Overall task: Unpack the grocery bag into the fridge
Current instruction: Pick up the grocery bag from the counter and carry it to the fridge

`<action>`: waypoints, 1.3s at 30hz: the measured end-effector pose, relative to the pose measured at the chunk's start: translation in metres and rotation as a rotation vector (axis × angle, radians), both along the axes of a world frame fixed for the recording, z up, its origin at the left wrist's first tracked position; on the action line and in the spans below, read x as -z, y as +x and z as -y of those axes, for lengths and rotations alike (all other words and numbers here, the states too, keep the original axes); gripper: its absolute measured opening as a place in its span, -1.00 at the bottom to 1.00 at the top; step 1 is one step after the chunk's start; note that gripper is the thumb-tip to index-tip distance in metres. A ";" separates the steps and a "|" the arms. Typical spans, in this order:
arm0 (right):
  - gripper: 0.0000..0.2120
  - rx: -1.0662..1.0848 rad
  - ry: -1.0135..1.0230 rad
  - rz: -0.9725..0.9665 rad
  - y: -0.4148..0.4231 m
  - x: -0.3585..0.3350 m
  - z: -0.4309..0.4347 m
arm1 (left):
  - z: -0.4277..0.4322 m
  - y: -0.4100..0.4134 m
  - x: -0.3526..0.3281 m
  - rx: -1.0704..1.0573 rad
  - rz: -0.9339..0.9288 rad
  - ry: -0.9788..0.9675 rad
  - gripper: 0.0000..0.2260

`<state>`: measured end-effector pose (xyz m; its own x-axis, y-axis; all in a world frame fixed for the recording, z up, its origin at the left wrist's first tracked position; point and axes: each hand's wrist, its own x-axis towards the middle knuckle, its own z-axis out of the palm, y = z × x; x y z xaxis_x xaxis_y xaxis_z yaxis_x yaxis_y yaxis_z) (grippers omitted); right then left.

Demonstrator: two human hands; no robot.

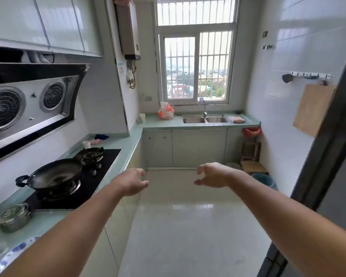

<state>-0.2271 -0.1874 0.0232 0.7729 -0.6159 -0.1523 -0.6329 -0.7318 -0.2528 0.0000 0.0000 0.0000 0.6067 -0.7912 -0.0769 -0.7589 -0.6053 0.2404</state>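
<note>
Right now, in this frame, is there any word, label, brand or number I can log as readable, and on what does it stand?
Nothing here can be read.
Plastic bag on the counter: orange print, too blurred to read.
Wall sticker beside the water heater: lines of print, too small to read.

The fridge (328, 156) is cut off at right; the grocery bag (166, 111) hides its contents.
</note>
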 end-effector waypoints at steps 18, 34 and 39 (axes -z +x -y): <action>-0.49 0.105 0.083 -0.017 0.195 0.070 0.121 | 0.147 0.192 0.055 0.092 -0.044 0.075 -0.55; -0.51 0.098 0.203 -0.015 0.315 0.121 0.346 | 0.382 0.312 0.109 0.094 -0.032 0.121 -0.61; -0.54 0.072 0.198 -0.028 0.356 0.108 0.446 | 0.474 0.347 0.108 0.051 -0.075 0.115 -0.63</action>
